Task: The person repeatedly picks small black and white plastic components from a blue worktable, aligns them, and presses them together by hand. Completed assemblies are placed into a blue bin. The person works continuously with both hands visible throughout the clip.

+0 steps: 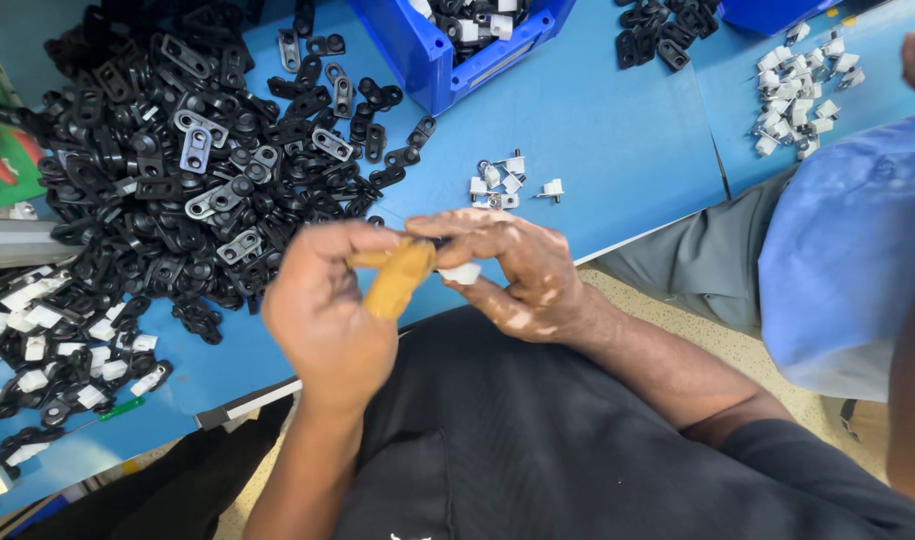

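Hands come first. Your left hand [327,310] is curled shut around a tan tool handle [395,278]. The handle runs slantwise, from low by your palm up toward your other hand. Your right hand [512,270] is just beside it, and the two hands almost touch at the fingertips. The right fingers are pinched narrow on a small white clip [461,272]. A bit of a dark part shows between your thumbs, but it is too blurry to tell what it is. The white clip sits right at the tip end of the handle, so the tool points at it. Both hands hang over the near edge of the blue table [617,130], above your dark lap.

Now look farther out. A few small white clips [507,182] lie on the table just past your right hand, so that hand is nearer to them. A big heap of black plastic parts [177,160] lies to the left, nearer your left hand. Some black parts with white clips on them [57,370] lie at the far left edge. A blue bin [447,50] stands at the top. Another person in a light blue shirt [847,260] sits at the right, with more white clips [802,85] in front of them.
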